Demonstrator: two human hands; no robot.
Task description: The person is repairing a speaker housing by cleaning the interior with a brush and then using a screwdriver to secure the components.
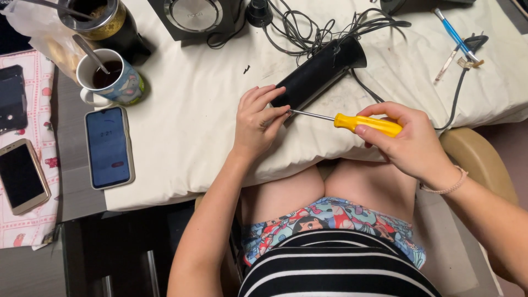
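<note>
Black cylindrical speaker (322, 71) lies tilted on the white cloth (187, 126), mid-table. Left hand (258, 121) braces its near end, fingers curled on it. Right hand (410, 140) is closed around a yellow-handled screwdriver (363, 122), tip at the speaker's end cap — probably a screw. Judged rigid, smooth-shelled, liable to roll — best steadied around the barrel.

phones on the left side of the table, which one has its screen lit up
The grey-edged phone lying on the bare table beside the white cloth: its screen glows blue. The gold-edged phone and the black phone on the patterned cloth are dark.
</note>
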